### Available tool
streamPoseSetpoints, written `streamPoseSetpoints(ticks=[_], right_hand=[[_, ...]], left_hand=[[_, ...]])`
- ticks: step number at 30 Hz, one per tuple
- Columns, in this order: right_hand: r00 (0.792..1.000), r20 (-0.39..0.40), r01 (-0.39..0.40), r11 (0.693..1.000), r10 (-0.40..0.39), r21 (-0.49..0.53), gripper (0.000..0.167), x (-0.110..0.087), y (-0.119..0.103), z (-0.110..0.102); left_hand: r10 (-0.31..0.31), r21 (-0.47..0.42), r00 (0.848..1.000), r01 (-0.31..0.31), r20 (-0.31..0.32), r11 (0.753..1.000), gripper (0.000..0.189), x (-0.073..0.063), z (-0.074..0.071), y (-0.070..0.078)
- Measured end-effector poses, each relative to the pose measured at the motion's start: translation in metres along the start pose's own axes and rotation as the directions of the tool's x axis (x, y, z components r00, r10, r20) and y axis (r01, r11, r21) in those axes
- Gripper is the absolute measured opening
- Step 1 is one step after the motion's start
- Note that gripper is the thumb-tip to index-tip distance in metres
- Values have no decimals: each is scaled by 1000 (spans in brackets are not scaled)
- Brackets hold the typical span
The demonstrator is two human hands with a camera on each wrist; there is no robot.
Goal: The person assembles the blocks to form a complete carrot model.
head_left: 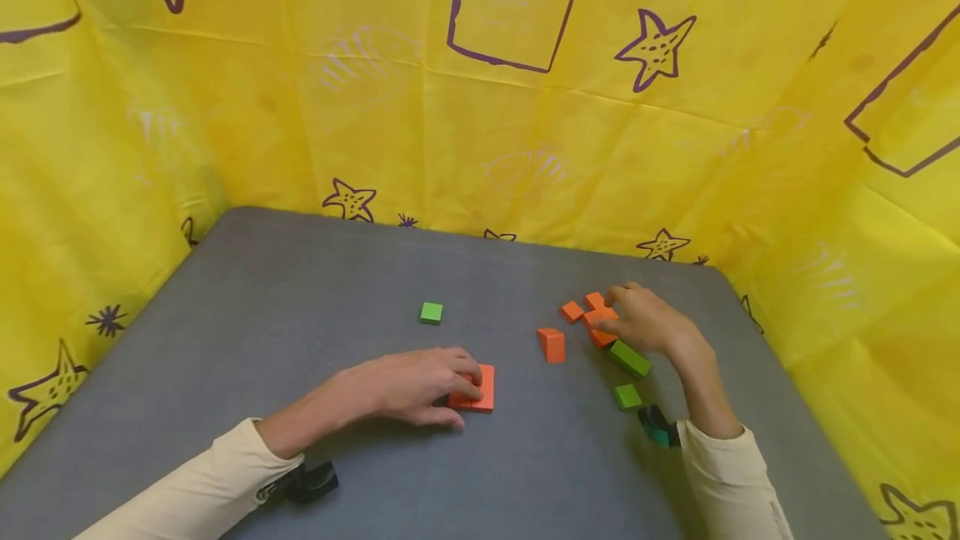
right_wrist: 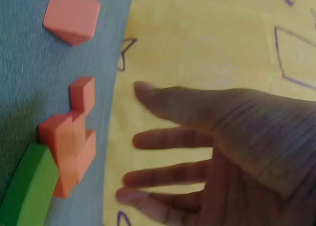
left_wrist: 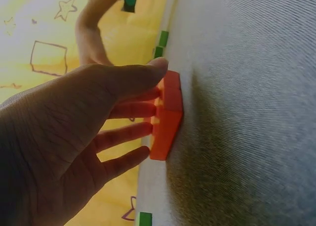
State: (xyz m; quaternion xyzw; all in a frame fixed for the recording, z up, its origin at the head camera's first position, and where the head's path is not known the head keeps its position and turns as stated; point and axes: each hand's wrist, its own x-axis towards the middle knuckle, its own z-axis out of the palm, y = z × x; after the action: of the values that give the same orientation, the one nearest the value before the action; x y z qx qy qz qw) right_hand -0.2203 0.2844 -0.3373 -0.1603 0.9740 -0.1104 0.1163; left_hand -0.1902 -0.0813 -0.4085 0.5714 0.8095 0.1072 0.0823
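Flat orange blocks (head_left: 487, 388) lie together on the table, partly covered by my left hand (head_left: 420, 386). In the left wrist view, that hand's fairly straight fingers touch the face of the orange block (left_wrist: 167, 122), and the thumb extends beside its edge. My right hand (head_left: 648, 319) hovers over a cluster of orange blocks (head_left: 600, 327), fingers spread. The right wrist view shows a gap between this hand (right_wrist: 197, 152) and the orange blocks (right_wrist: 64, 142), with nothing held. A long green block (head_left: 628, 358) adjoins the cluster.
An orange wedge-like block (head_left: 552, 345) stands left of the cluster. One green square block (head_left: 431, 312) sits farther back, another green block (head_left: 627, 397) near the right wrist. Yellow patterned cloth (head_left: 510, 123) hangs around the grey table (head_left: 337, 273).
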Motion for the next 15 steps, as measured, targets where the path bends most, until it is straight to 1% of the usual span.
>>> streamPoseSetpoints(ticks=[3, 6, 11, 13, 15], right_hand=[[998, 55, -21, 1000, 21, -6, 46, 3, 9, 1], [995, 86, -44, 999, 44, -7, 40, 6, 16, 5], [994, 84, -69, 997, 67, 20, 30, 14, 22, 15], [994, 83, -76, 996, 73, 36, 29, 17, 23, 19], [993, 86, -85, 995, 81, 47, 31, 18, 23, 22]], left_hand=[[-2, 10, 1000, 2, 7, 1000, 40, 2, -2, 0], [-1, 12, 1000, 1, 18, 1000, 37, 4, -4, 0], [-3, 5, 999, 2, 32, 1000, 31, 8, -7, 0], [-1, 5, 999, 1, 33, 1000, 29, 9, -7, 0], [-1, 10, 999, 0, 32, 1000, 28, 10, -8, 1]])
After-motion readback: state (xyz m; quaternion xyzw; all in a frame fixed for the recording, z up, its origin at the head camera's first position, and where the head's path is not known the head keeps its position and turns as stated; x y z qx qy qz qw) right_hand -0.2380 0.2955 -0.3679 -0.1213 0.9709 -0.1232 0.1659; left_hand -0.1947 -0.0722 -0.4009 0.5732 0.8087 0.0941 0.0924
